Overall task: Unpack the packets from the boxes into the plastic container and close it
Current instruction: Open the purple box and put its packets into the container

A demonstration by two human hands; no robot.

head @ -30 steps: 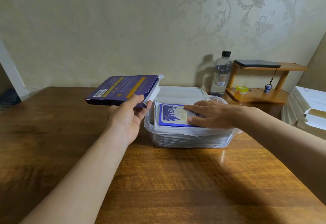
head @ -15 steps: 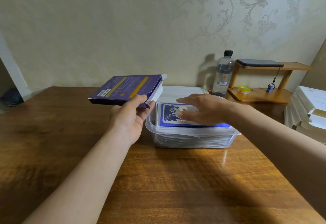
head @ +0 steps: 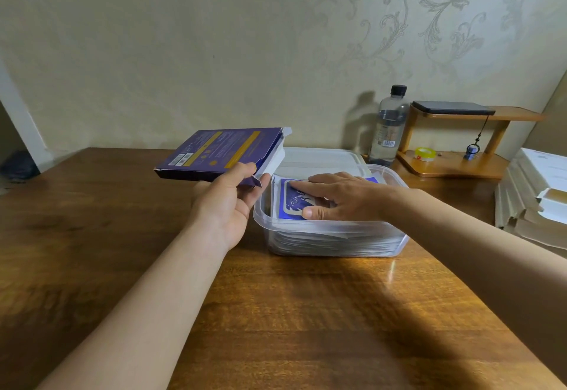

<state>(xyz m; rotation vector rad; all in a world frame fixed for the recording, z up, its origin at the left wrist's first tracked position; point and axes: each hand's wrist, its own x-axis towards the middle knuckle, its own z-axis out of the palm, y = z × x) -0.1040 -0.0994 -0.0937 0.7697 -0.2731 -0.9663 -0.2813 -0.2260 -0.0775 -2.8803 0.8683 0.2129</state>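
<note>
A clear plastic container [head: 334, 237] stands on the wooden table, filled with a stack of packets. The top packet [head: 290, 202] is blue with a white pattern. My right hand [head: 340, 196] lies flat on that packet with straight fingers, pressing it down inside the container. My left hand [head: 228, 205] grips a flat purple box [head: 221, 151] by its near corner, holding it level in the air just left of the container. The box's right end flap hangs open. The container's translucent lid [head: 319, 156] lies flat behind the container.
A water bottle [head: 389, 127] stands behind the container. A small wooden shelf [head: 454, 161] at the back right holds a dark device, a yellow tape roll [head: 425, 154] and a blue trinket. White flattened boxes [head: 537, 193] pile at the right edge.
My right hand lifted slightly off the packet, then came back down flat on it. The purple box in my left hand shifted a little to the right.
</note>
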